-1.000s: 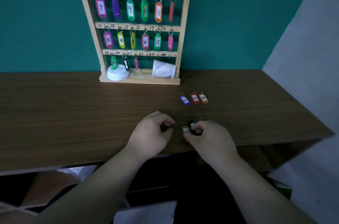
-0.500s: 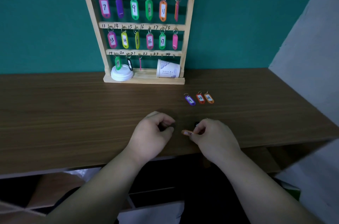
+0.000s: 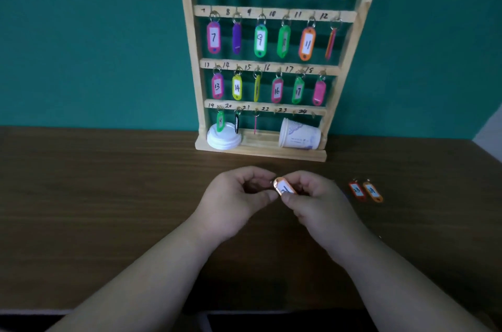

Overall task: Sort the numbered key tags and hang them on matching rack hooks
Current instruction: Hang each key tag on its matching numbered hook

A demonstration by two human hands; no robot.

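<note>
Two hands over table (image 3: 108, 195) before rack (image 3: 260, 153): right hand (image 3: 320, 204) pinches orange tag (image 3: 284, 188), left hand (image 3: 233, 201) curls at its ring end, hold unclear; next, confirm number, hang on matching bare bottom-row hook (image 3: 275, 112).

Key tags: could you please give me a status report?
Right hand pinches orange tag, left hand grips its ring end. Red tag and spare orange tag lie on table. Hooks 22 to 24 bare; tipped paper cup lies below them.

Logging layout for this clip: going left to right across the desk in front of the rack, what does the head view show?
left hand → held orange tag → right hand → red tag → loose orange tag
</note>
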